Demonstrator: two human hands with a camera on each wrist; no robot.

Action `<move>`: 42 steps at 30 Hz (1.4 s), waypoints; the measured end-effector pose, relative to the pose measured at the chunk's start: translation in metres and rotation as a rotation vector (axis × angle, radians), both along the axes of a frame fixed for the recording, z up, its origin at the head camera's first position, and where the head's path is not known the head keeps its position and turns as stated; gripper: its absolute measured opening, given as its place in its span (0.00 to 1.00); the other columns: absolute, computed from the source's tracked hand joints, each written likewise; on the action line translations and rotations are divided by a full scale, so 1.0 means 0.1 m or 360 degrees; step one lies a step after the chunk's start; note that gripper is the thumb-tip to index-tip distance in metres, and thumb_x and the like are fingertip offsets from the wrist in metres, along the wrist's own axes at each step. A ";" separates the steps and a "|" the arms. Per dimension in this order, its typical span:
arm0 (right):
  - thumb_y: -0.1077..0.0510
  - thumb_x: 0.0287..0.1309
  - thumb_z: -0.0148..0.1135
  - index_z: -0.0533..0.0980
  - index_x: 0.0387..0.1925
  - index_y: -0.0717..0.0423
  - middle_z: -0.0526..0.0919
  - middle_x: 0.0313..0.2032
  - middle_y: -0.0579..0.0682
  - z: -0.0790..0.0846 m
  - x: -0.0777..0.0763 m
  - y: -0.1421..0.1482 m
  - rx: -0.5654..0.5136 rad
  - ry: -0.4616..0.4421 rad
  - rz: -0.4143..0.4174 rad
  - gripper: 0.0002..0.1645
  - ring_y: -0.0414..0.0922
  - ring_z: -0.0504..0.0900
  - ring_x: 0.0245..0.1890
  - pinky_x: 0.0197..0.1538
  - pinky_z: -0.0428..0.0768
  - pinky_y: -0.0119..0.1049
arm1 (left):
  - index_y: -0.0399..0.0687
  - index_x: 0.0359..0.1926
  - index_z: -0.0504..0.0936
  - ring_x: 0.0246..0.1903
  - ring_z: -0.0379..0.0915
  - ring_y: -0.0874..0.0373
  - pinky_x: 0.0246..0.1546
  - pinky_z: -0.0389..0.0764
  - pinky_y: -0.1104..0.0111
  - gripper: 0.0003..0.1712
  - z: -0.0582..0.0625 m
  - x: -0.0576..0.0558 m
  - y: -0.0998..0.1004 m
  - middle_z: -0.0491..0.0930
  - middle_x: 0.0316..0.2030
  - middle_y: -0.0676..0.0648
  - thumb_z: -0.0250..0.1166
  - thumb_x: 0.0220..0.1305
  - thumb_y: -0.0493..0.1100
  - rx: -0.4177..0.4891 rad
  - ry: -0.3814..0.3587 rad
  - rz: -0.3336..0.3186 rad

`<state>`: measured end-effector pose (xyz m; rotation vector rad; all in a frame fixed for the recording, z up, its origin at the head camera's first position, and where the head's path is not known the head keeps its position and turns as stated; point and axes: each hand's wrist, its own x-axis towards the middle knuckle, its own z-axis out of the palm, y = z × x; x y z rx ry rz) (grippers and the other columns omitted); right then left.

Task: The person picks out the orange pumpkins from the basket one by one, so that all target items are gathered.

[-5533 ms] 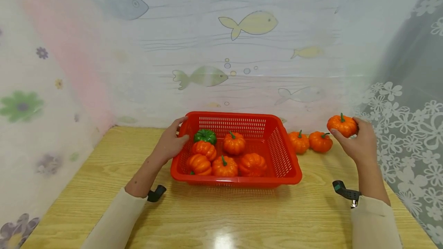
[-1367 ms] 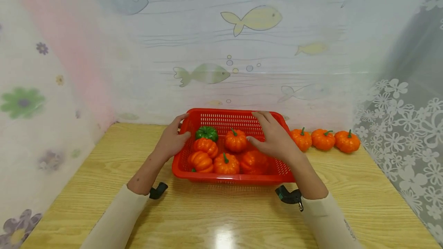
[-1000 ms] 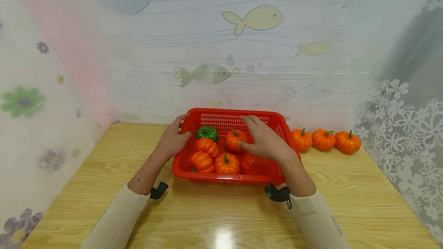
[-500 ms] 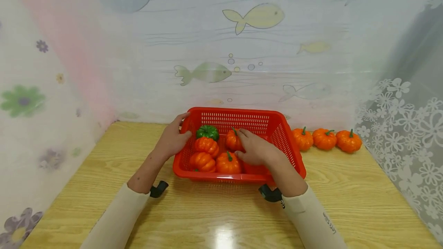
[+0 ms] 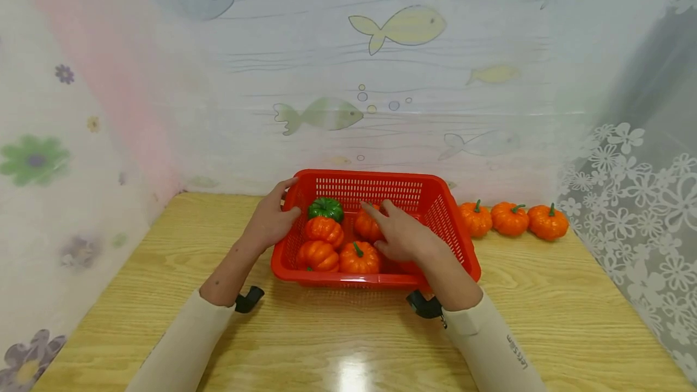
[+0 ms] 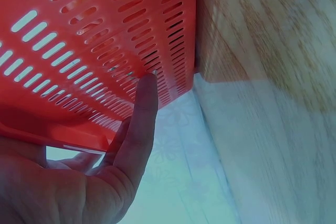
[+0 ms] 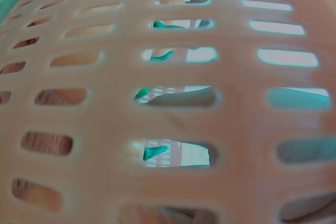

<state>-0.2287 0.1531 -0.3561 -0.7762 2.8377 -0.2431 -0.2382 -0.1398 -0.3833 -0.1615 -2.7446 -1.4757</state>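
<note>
My left hand (image 5: 269, 221) holds the left rim of the red plastic basket (image 5: 376, 279); in the left wrist view one finger (image 6: 140, 124) lies along its slotted outer wall. Inside the basket, my right hand (image 5: 402, 235) reaches over an orange mini pumpkin (image 5: 366, 227) in the middle, its fingers spread over the top and right side. A second orange pumpkin (image 5: 360, 259) with a green stem sits in front of it. Two more orange ones (image 5: 324, 231) and a green one (image 5: 326, 209) fill the left side. The basket's front right is partly hidden under my right hand.
Three orange pumpkins (image 5: 510, 219) stand in a row on the wooden table (image 5: 337, 331), right of the basket. A patterned wall covering (image 5: 403, 138) rises close behind. Slots of the basket wall (image 7: 173, 119) fill the right wrist view.
The pumpkin my right hand held earlier now ends the row at the right. That hand has since moved left and down into the basket. My left hand stays on the rim.
</note>
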 end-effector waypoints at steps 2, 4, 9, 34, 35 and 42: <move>0.53 0.72 0.67 0.56 0.85 0.47 0.56 0.79 0.67 0.00 0.00 0.00 0.0024 -0.0021 -0.0015 0.47 0.64 0.68 0.74 0.72 0.73 0.57 | 0.50 0.84 0.56 0.53 0.79 0.40 0.49 0.89 0.48 0.39 0.00 0.00 0.00 0.72 0.66 0.34 0.54 0.75 0.39 -0.0003 -0.0002 0.0005; 0.53 0.72 0.66 0.57 0.84 0.48 0.56 0.78 0.66 0.00 0.00 0.00 0.0051 -0.0018 -0.0013 0.45 0.62 0.70 0.72 0.70 0.76 0.55 | 0.50 0.84 0.56 0.53 0.79 0.40 0.49 0.89 0.48 0.39 0.01 0.00 0.01 0.71 0.67 0.35 0.54 0.75 0.39 0.0000 -0.0007 0.0007; 0.54 0.73 0.64 0.57 0.84 0.50 0.54 0.78 0.65 0.00 -0.01 0.01 0.0079 0.0000 0.0008 0.45 0.60 0.78 0.65 0.62 0.84 0.50 | 0.51 0.84 0.56 0.54 0.79 0.40 0.50 0.88 0.48 0.39 0.02 -0.01 0.01 0.71 0.68 0.35 0.54 0.75 0.39 0.0001 -0.0003 0.0008; 0.61 0.66 0.70 0.68 0.76 0.50 0.68 0.71 0.62 -0.01 0.06 0.01 0.0093 0.0088 0.0078 0.39 0.62 0.76 0.66 0.68 0.78 0.56 | 0.51 0.84 0.55 0.55 0.78 0.40 0.50 0.88 0.51 0.39 0.04 0.07 0.02 0.70 0.68 0.34 0.54 0.77 0.39 -0.0016 -0.0020 0.0024; 0.61 0.66 0.70 0.68 0.75 0.50 0.70 0.71 0.61 -0.01 0.06 0.01 0.0096 0.0087 0.0067 0.39 0.61 0.75 0.67 0.69 0.77 0.56 | 0.51 0.85 0.55 0.55 0.78 0.40 0.50 0.88 0.51 0.39 0.05 0.07 0.02 0.70 0.68 0.34 0.53 0.77 0.39 -0.0017 -0.0019 0.0024; 0.59 0.64 0.74 0.69 0.75 0.50 0.73 0.65 0.59 0.00 0.07 -0.01 0.0062 0.0109 0.0002 0.40 0.57 0.79 0.61 0.65 0.81 0.53 | 0.50 0.85 0.55 0.55 0.79 0.40 0.50 0.88 0.50 0.39 0.07 0.09 0.02 0.71 0.67 0.34 0.54 0.77 0.39 -0.0019 -0.0019 0.0026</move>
